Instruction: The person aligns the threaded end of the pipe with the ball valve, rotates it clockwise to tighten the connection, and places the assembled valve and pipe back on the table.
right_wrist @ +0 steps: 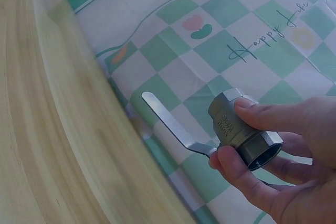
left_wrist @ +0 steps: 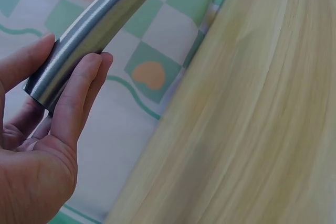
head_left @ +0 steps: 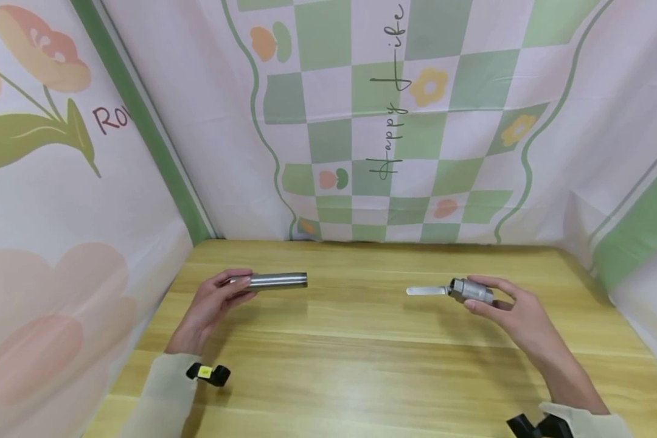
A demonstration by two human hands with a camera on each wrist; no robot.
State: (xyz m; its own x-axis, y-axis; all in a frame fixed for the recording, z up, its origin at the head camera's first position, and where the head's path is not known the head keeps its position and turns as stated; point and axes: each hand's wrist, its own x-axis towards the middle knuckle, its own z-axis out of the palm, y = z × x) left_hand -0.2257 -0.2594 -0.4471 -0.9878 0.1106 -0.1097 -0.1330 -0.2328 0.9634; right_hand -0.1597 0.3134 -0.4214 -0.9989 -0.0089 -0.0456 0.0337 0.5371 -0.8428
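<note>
My left hand (head_left: pixel 213 304) grips a shiny metal pipe (head_left: pixel 279 280) near one end, thumb on one side and fingers on the other. The pipe points right, and its far end shows a threaded band. In the left wrist view the pipe (left_wrist: pixel 94 35) slants up from the fingers (left_wrist: pixel 79 93). On the right, my right hand (head_left: pixel 517 310) holds a metal ball valve (head_left: pixel 471 291) between thumb and fingers. The valve's flat lever handle (head_left: pixel 427 291) points left toward the pipe. The right wrist view shows the valve body (right_wrist: pixel 231 121) with raised lettering and an open bore.
Beneath both hands lies a wood-grain table (head_left: pixel 350 365). A patterned cloth (head_left: pixel 378 134) with green checks hangs behind its back edge, and more cloth (head_left: pixel 49 243) closes in the left side. Black straps (head_left: pixel 210 374) sit on the wrists.
</note>
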